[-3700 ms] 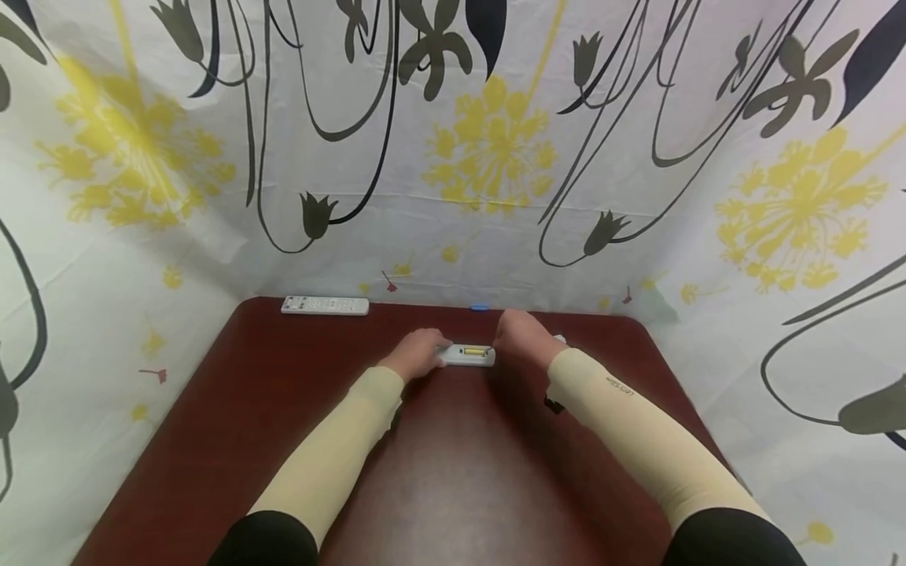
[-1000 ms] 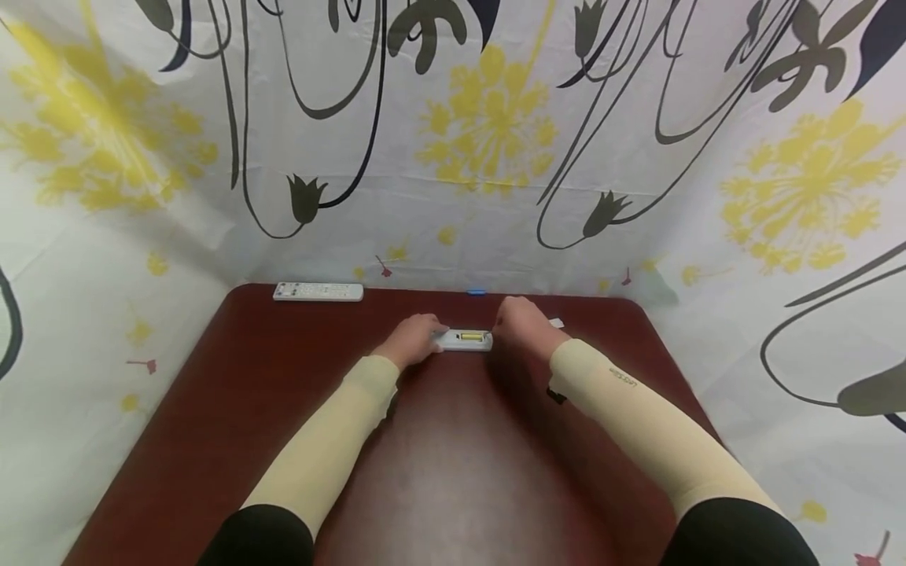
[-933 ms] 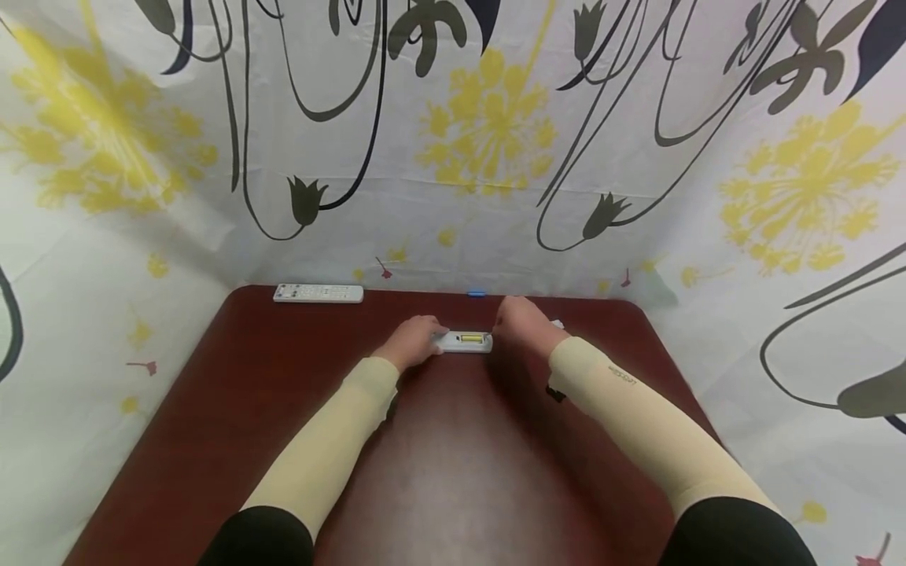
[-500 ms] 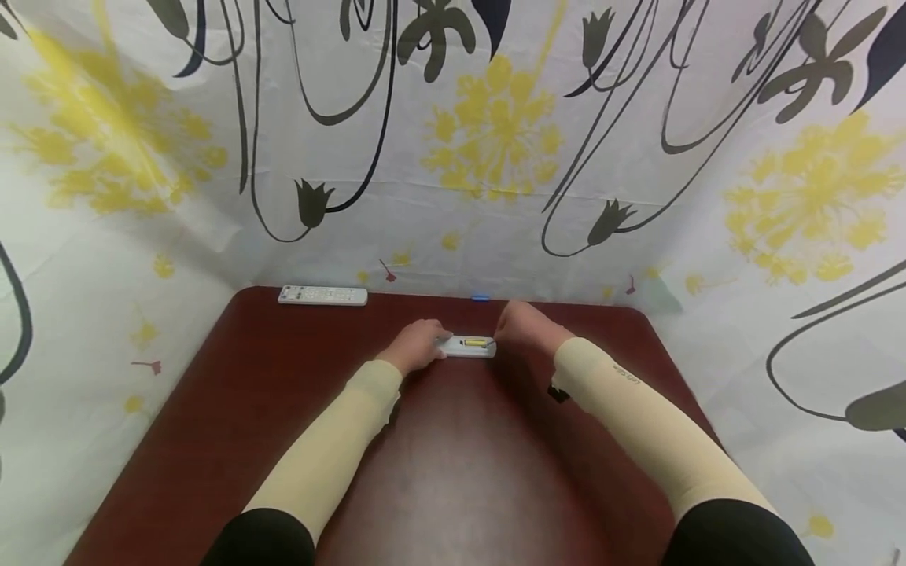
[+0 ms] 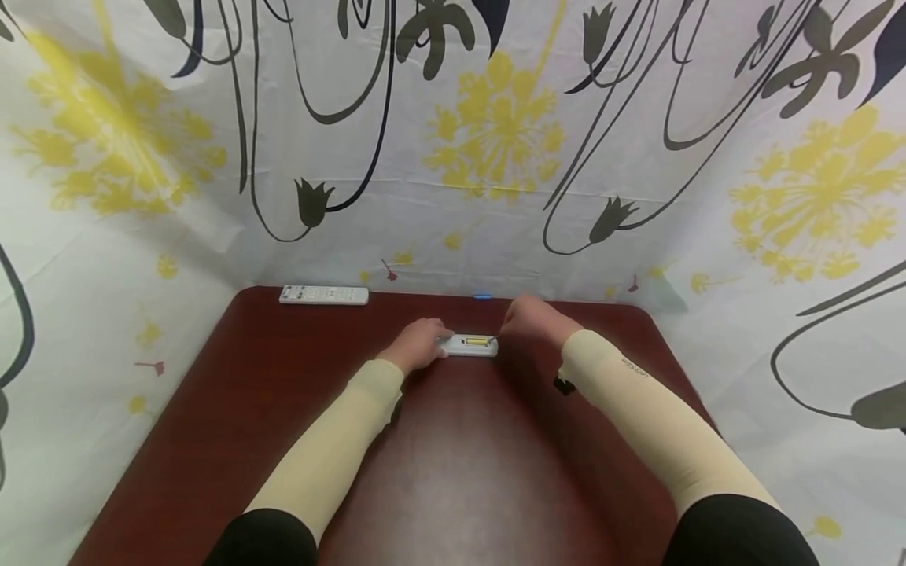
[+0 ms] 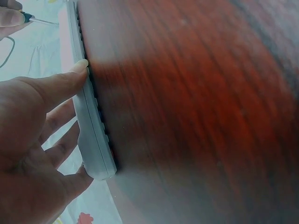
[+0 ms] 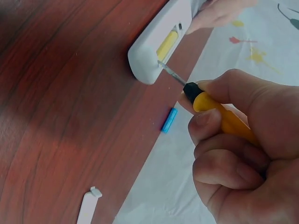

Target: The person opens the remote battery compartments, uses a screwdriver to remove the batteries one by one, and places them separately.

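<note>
While left hand (image 5: 418,346) grips remote (image 5: 470,345) | right hand (image 7: 238,154) pinches screwdriver (image 7: 205,100)

We can make out only one piece of lettering: a small dark print on the beige right sleeve (image 5: 633,368) in the head view, near the wrist. It is too small and blurred for us to read its letters. The white remote control (image 5: 324,295) at the far left of the dark red wooden table (image 5: 453,472) shows rows of buttons, but we cannot read any marks on them.
</note>
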The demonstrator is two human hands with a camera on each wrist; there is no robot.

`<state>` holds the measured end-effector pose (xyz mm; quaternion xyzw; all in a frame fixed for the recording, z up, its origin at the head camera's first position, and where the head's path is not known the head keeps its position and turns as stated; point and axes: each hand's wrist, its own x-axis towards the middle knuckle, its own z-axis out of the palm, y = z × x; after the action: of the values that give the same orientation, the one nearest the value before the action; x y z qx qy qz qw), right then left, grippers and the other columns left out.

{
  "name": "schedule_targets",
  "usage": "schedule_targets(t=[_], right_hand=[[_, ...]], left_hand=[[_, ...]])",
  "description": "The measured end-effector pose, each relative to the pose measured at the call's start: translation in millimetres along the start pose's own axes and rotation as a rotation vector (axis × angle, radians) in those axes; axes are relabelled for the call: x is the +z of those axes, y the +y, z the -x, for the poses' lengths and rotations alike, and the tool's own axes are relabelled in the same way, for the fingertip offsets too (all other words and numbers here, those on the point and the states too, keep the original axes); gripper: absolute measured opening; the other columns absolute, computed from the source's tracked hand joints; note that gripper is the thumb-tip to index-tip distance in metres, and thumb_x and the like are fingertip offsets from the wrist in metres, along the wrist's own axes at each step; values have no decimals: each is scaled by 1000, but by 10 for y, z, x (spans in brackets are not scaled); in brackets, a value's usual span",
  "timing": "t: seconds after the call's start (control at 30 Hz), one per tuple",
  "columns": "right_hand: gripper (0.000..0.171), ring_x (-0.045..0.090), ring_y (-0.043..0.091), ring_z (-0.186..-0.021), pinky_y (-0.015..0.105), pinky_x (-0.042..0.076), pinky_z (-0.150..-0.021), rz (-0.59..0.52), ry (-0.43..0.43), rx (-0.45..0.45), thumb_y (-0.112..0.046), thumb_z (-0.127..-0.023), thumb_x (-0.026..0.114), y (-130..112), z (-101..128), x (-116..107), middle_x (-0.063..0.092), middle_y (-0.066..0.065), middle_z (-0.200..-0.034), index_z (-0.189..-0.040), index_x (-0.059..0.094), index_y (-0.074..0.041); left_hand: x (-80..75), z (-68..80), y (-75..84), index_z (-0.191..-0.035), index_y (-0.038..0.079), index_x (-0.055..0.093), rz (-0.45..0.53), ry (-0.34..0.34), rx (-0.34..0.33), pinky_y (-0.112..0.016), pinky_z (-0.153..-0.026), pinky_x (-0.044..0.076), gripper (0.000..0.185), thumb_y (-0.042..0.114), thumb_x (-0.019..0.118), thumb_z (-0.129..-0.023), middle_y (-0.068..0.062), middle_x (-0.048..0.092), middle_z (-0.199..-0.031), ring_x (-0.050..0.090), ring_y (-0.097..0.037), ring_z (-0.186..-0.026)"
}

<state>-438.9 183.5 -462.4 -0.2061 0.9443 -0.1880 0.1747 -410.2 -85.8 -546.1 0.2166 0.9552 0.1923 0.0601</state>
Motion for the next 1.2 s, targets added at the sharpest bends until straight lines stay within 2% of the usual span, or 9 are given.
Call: schedule_targets(t=[0.33, 0.53, 0.83, 1.03, 1.2], right_hand=[[47, 19, 15, -59, 32, 25, -56, -26, -17, -31, -3, -91, 68, 166, -40, -1, 25, -4, -62, -55, 42, -18], [49, 17, 15, -60, 33, 23, -57, 25, -55, -46, 1, -89, 67, 41, -54, -85, 24, -4, -62, -56, 37, -18], [51, 19, 15, -59, 32, 25, -57, 49, -111, -24, 0, -95, 67, -111, -88, -186, 24, -4, -63, -58, 37, -18], [54, 16, 15, -59, 32, 24, -57, 79, -91, -13, 0, -97, 65, -191, -115, -192, 21, -4, -62, -58, 33, -19], [55, 17, 13, -57, 30, 23, -54, 105, -48, -41, 1, -94, 68, -134, -150, -143, 22, -5, -60, -55, 36, -19]], left_hand=[[59, 19, 36, -151, 17, 70, 21, -5, -21, -45, -122, 46, 45, 22, 77, -107, -8, 65, -152, 58, -27, -141], [71, 7, 44, -151, 18, 70, 24, -10, -28, -45, -122, 45, 45, 22, 77, -107, -7, 64, -153, 58, -27, -142], [9, 9, 45, -151, 16, 70, 8, -11, 6, -44, -119, 48, 45, 21, 77, -107, -8, 66, -150, 60, -28, -139], [-36, 8, 42, -150, 14, 71, 8, -3, 15, -45, -118, 49, 44, 19, 78, -106, -10, 67, -148, 61, -28, -136], [-42, 4, 25, -150, 14, 71, -7, -6, 13, -45, -118, 49, 45, 20, 78, -106, -10, 67, -148, 61, -28, -137]])
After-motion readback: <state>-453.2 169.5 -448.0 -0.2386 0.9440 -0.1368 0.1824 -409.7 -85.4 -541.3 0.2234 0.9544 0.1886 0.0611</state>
